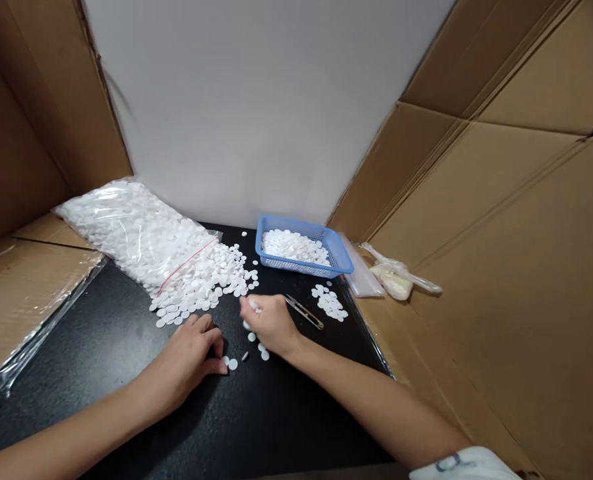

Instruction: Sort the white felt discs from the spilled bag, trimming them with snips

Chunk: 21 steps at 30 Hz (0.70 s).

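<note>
We judge this hand-gathering: our right hand (272, 323) curls closed around small, round white discs (254, 306), material unclear, our left hand (187, 355) bends loosely, thumb beside others on the black tabletop (111, 340), and the next pick calls for keeping that fistful secure.

Worn on my head, my camera looks forward and down from near the black table (101, 347), facing the blue basket (301, 269) and the white wall (256, 107) behind it.
</note>
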Tool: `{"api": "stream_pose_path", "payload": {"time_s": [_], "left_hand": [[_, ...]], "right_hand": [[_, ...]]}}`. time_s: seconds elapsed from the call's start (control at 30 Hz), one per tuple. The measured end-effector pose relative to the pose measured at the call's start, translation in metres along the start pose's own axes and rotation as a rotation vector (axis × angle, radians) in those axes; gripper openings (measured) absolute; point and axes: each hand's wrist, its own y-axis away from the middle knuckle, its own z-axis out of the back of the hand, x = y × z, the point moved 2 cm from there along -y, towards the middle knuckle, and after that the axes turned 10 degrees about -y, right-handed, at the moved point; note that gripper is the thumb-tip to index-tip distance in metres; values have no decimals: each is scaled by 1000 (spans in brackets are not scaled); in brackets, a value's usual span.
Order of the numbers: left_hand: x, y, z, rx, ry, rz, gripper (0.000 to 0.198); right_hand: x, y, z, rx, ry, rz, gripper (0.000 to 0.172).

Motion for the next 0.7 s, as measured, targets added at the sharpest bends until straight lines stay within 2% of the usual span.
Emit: {"api": "stream_pose_path", "payload": {"time_s": [0.1,0.2,0.3,0.4,0.47,0.53,0.63,0.7], "left_hand": [[-2,-4,0,70,-81,7,14],[-3,-4,1,57,-93,-7,18],[-4,-6,11,66,42,1,17],[-7,-26,34,79,188,62,13],[-14,-56,56,-58,171,-4,13],[-23,-98,74,-221,130,-65,14],[-36,-172,82,-304,114,-100,9],[-43,-214,77,-284,105,-136,8]], "right_hand": [[-37,-39,37,-150,-4,-106,53],[-83,-83,75,-281,17,-191,50],[-120,-111,94,-252,-1,-226,38],[-142,-116,102,-222,-38,-240,34],[-153,-111,106,-267,-49,-260,44],[-161,-106,113,-329,-48,-284,58],[-168,-99,122,-379,-34,-305,65],[-164,-92,125,-392,-19,-303,67]]}}
